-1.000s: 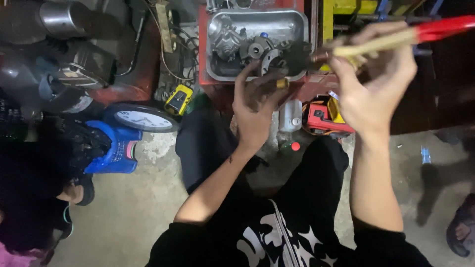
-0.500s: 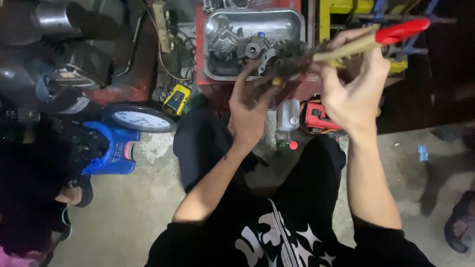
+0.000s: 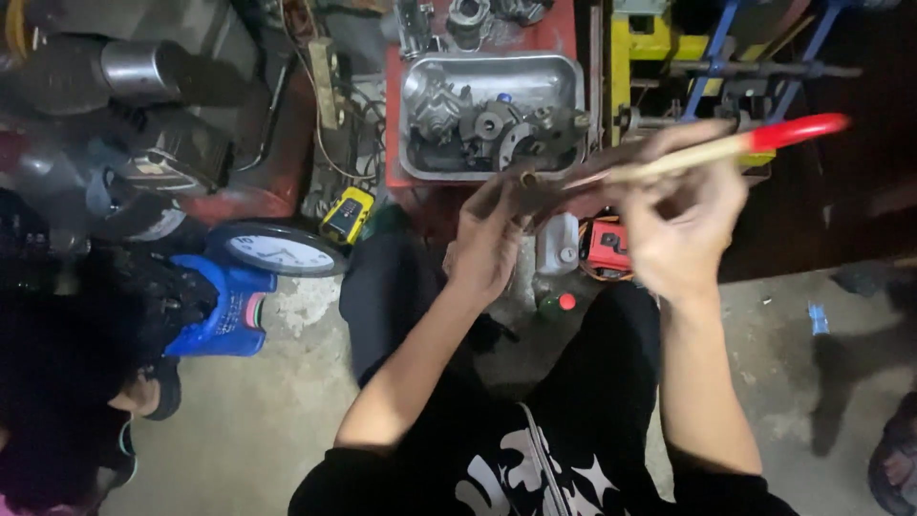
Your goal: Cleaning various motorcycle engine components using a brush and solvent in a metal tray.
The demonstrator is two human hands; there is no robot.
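My left hand (image 3: 487,244) is raised in front of me and grips a small dark metal part (image 3: 528,183). My right hand (image 3: 680,215) holds a brush with a pale wooden shaft and a red end (image 3: 726,148), its tip pointing left at the part. Just behind both hands stands a metal tray (image 3: 564,72) with several greasy gears and machine parts (image 3: 492,122) in it, set on a red surface. My legs in dark trousers are below.
A round white clock (image 3: 277,250) lies on a blue stool (image 3: 224,315) at left, beside a yellow meter (image 3: 346,214). A white bottle (image 3: 557,244) and red device (image 3: 608,247) sit on the concrete floor. Dark engine parts (image 3: 124,76) fill the far left. Another person's foot (image 3: 896,459) is at the right edge.
Both hands have stayed together in front of the tray. The brush has swung slightly, its red end moving from high on the right to lower and nearer the tray.
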